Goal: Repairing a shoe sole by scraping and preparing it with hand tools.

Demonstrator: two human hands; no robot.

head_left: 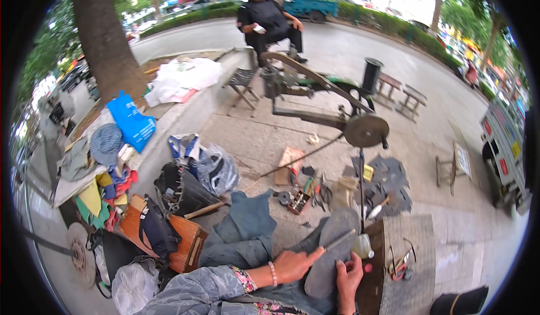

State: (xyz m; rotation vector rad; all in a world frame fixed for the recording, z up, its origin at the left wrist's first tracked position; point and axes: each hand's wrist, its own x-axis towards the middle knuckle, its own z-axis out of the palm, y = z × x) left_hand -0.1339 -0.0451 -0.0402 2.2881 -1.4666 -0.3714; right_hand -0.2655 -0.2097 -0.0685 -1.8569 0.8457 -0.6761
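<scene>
A grey shoe sole lies over dark cloth on my lap. My left hand, with a beaded bracelet at its wrist, is closed on a thin stick-like tool, its index finger stretched along it. That tool lies across the upper face of the sole; its exact kind is unclear. On the sole's right edge, my right hand grips with the thumb against the surface. Beside this hand stand a small translucent bottle and a red cap.
A wooden bench at my right holds red-handled scissors. Ahead stands a hand-cranked sewing machine. A tool box, leather pieces and bags lie on the ground. A seated person is beyond.
</scene>
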